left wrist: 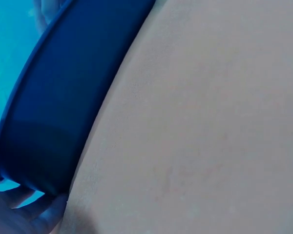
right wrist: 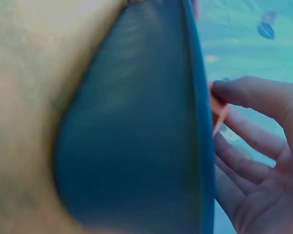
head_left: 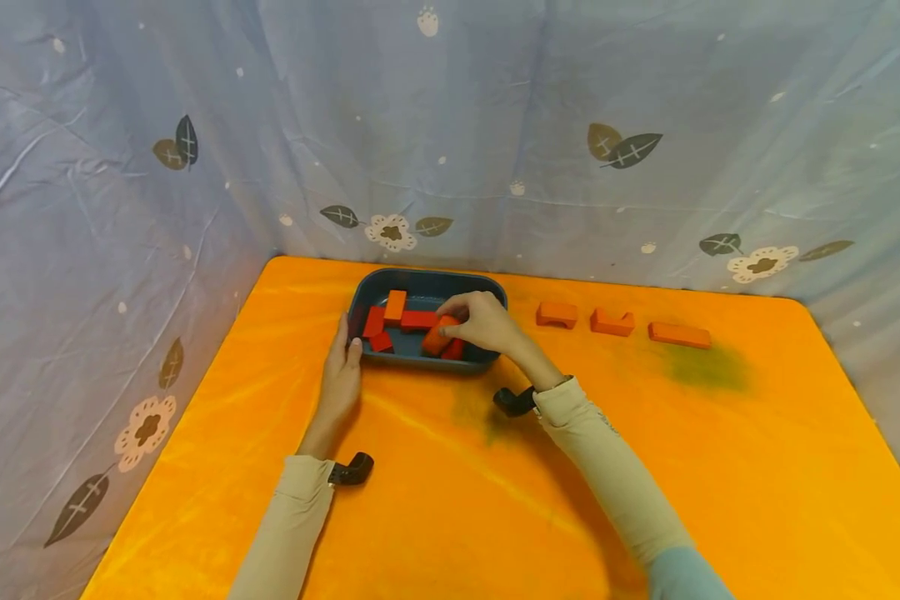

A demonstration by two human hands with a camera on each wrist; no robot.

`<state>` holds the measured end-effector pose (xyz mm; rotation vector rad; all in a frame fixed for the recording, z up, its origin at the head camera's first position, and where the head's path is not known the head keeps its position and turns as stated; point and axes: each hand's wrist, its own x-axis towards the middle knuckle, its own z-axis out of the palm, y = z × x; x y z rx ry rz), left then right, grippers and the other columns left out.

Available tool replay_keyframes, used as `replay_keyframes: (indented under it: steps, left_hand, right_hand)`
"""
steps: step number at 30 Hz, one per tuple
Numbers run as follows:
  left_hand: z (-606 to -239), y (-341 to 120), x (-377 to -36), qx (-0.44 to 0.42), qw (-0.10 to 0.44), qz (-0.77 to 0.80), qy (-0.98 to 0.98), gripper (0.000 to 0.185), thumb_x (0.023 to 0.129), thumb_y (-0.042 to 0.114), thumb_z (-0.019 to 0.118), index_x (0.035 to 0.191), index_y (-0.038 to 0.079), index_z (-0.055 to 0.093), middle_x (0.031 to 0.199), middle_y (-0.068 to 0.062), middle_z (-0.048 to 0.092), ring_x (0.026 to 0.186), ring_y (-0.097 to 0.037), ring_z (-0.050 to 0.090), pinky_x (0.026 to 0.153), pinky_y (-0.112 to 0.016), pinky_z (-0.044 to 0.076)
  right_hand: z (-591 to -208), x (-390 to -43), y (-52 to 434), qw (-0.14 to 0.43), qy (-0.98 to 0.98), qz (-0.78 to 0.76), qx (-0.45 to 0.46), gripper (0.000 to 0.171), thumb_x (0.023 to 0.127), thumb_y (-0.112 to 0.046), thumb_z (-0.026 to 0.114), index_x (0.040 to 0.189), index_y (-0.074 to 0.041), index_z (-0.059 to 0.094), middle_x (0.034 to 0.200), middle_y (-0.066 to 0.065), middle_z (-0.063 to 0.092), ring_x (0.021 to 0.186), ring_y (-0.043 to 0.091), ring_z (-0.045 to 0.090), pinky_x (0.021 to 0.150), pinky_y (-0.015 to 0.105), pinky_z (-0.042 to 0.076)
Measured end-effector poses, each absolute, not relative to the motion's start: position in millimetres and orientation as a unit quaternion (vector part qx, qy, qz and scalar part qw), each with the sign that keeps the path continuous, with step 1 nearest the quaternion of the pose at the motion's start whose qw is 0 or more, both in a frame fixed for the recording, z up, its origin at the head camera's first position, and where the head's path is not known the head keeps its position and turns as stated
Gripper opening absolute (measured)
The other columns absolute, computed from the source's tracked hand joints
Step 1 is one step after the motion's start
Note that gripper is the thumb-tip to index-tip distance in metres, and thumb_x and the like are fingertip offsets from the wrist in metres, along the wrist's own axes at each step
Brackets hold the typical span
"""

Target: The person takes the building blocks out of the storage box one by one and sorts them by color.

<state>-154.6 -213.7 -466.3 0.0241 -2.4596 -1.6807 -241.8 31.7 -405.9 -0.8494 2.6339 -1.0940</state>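
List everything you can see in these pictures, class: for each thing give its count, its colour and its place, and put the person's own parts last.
Tray: one, dark blue, at the back of the table, left of centre.
Blocks in the tray: about six, red and orange; some overlap, so the count is unsure.
Blocks on the table: three, orange, in a row to the right of the tray.
Table cover: one, orange.
Backdrop cloth: blue-grey, with leaves and flowers, behind and at the left.
Wrist cameras: two, black, one at each wrist.
Left hand: rests against the tray's left end.
Right hand: over the tray, holds an orange block.
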Motion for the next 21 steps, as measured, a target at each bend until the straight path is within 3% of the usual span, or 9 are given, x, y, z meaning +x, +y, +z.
replay_keyframes:
  steps: [4, 10, 14, 21]
  left_hand:
    - [-465.4, -212.8, -154.0, 0.014, 0.074, -0.561, -0.824, 0.056, 0.108, 0.017, 0.032, 0.157, 0.004, 0.007, 0.163, -0.012, 0.009, 0.149, -0.030, 0.009, 0.120, -0.050, 0.011]
    - [-463.7, -212.5, -153.0, 0.025, 0.066, -0.562, -0.824, 0.056, 0.109, 0.017, 0.031, 0.158, 0.005, 0.006, 0.164, -0.010, 0.008, 0.150, -0.028, 0.008, 0.120, -0.047, 0.010]
    - [-462.4, -211.9, -152.7, 0.030, 0.066, -0.563, -0.823, 0.056, 0.108, 0.014, 0.031, 0.158, 0.005, 0.006, 0.164, -0.011, 0.007, 0.150, -0.027, 0.007, 0.120, -0.047, 0.009]
    - [-463.6, -209.8, -153.1, 0.024, 0.069, -0.563, -0.823, 0.056, 0.108, 0.015, 0.030, 0.158, 0.006, 0.005, 0.164, -0.011, 0.006, 0.150, -0.027, 0.006, 0.121, -0.045, 0.008]
  right_hand:
    - [-403.8, -238.8, 54.8, 0.084, 0.868, -0.440, -0.216, 0.031, 0.087, -0.019, 0.075, 0.112, -0.002, 0.073, 0.101, 0.011, 0.071, 0.078, 0.030, 0.066, 0.069, 0.035, 0.053]
    - [-398.3, -233.1, 95.4, 0.095, 0.840, -0.523, -0.110, 0.036, 0.089, -0.024, 0.074, 0.116, -0.001, 0.070, 0.104, 0.016, 0.070, 0.089, 0.038, 0.068, 0.080, 0.049, 0.056]
    - [-393.1, -232.0, 122.8, 0.112, 0.807, -0.578, -0.055, 0.041, 0.091, -0.025, 0.070, 0.123, 0.001, 0.066, 0.115, 0.020, 0.067, 0.099, 0.041, 0.066, 0.088, 0.051, 0.053]
    - [-391.3, -229.4, 175.6, 0.117, 0.778, -0.617, -0.023, 0.051, 0.095, -0.022, 0.065, 0.134, 0.009, 0.054, 0.132, 0.026, 0.056, 0.092, 0.015, 0.070, 0.093, 0.043, 0.052]
